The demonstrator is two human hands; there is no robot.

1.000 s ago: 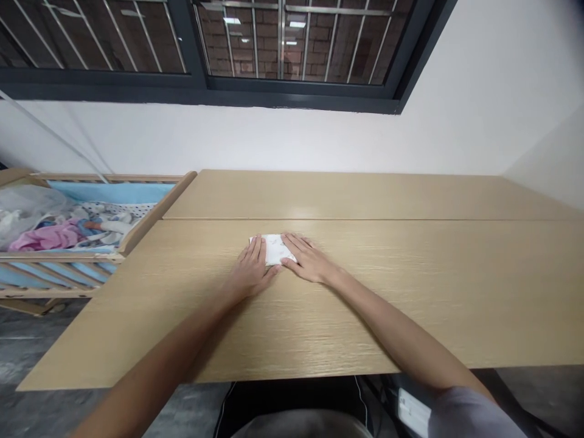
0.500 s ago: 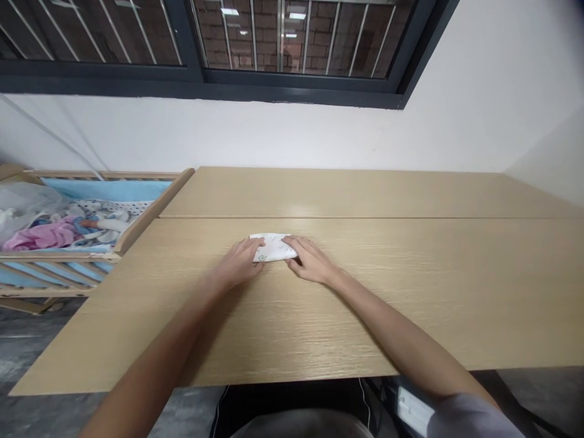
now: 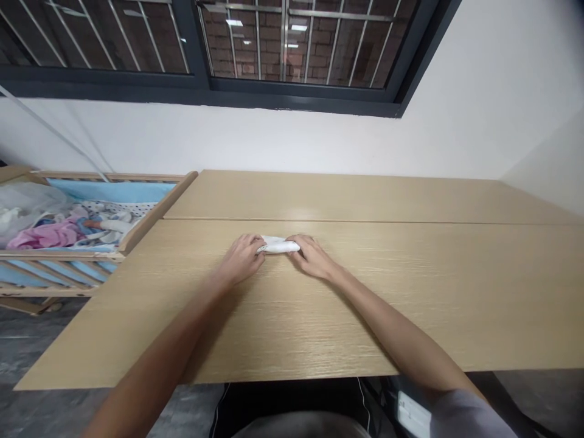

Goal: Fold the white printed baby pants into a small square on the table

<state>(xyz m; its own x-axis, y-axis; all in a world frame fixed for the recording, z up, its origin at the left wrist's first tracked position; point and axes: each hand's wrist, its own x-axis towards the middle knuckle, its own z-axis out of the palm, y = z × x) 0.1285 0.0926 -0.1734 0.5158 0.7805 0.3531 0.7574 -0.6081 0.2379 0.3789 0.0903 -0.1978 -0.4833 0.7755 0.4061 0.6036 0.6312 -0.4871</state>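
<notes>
I see the small white cloth [image 3: 279, 246] near the middle of the wooden table [image 3: 410, 292], folded to a narrow bundle (quite compact). The left hand [image 3: 241, 258] and right hand [image 3: 312, 258] each pinch one end; I judge little folding remains.

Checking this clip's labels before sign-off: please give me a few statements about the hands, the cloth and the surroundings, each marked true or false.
1. The left hand and the right hand each hold one end of the white cloth. True.
2. The white cloth lies spread wide open. False: it is gathered into a narrow folded strip between the hands.
3. A wooden crib with clothes in it stands left of the table. True.
4. Another person's hand touches the cloth. False: only the person's own two hands are on it.
</notes>
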